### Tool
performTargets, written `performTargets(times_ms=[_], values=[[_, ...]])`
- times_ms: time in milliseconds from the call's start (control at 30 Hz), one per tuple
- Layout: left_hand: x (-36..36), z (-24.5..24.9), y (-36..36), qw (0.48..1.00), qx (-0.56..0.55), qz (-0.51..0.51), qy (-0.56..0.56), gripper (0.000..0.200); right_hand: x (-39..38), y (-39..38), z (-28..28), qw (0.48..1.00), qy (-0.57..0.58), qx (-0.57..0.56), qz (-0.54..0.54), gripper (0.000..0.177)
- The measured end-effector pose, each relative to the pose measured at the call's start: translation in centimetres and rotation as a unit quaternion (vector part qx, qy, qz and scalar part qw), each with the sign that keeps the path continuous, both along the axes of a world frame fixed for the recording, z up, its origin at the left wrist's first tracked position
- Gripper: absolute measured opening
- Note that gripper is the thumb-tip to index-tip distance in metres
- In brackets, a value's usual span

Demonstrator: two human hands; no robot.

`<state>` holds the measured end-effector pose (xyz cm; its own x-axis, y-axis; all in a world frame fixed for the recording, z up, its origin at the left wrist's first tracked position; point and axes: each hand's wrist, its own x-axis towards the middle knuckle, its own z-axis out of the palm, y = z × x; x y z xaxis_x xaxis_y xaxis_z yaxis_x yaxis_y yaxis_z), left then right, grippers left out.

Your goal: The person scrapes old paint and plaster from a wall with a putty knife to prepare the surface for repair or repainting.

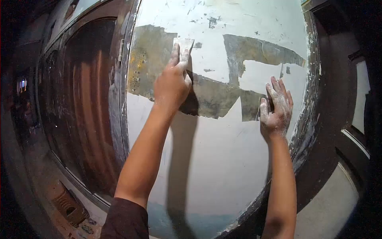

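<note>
My left hand (171,85) is closed on a putty knife (186,42), with two fingers pressed along its blade. The handle is hidden inside the hand. The blade lies against the wall (215,155), at the border between a bare grey-brown patch (153,49) and the white coating. Further right, my right hand (278,107) rests against the wall with its fingers stretched upward and the thumb apart. White dust covers its fingers. It is beside another bare patch (250,105), and no tool shows in it.
A dark wooden door frame (122,79) with a hinge borders the wall on the left, beside a brown curtained panel (89,83). Chipped dark trim (312,87) edges the right side. A brown slotted object (69,205) lies low at the left.
</note>
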<state>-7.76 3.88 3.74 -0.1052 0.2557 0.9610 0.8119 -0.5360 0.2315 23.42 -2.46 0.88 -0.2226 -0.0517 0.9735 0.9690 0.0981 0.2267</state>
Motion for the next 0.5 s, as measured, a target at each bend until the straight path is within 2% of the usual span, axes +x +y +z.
performTargets(times_ms=[33, 67, 167, 233, 300, 333, 433, 500], values=[[0.2, -1.3, -0.5, 0.998, 0.062, -0.023, -0.003, 0.067, -0.1, -0.2, 0.1, 1.000, -0.001, 0.000, 0.001, 0.046], [0.3, -2.8, -1.3, 0.999, 0.009, -0.032, -0.003, 0.064, -0.3, -0.3, 0.1, 1.000, 0.005, -0.004, 0.001, 0.046], [0.4, -5.5, -0.9, 1.000, 0.014, -0.023, 0.005, 0.066, -0.1, -0.1, -0.1, 1.000, 0.007, -0.010, 0.010, 0.047], [0.3, -4.3, -0.4, 1.000, 0.027, -0.010, 0.011, 0.066, -0.3, -0.3, 0.0, 1.000, 0.006, -0.006, 0.010, 0.047], [0.3, -2.6, -1.5, 1.000, -0.013, 0.010, 0.017, 0.065, -0.4, -0.3, -0.1, 1.000, 0.007, -0.012, 0.018, 0.047], [0.5, -2.1, -2.7, 1.000, -0.021, -0.023, -0.001, 0.064, -0.3, -0.3, -0.1, 1.000, 0.006, -0.009, 0.016, 0.047], [0.5, -4.0, -1.6, 0.999, 0.010, -0.034, 0.010, 0.067, -0.4, -0.3, 0.0, 1.000, 0.010, -0.005, 0.013, 0.046], [0.6, -5.7, -2.1, 0.999, -0.014, -0.042, 0.017, 0.070, -0.3, -0.3, 0.0, 1.000, 0.008, -0.005, 0.007, 0.046]])
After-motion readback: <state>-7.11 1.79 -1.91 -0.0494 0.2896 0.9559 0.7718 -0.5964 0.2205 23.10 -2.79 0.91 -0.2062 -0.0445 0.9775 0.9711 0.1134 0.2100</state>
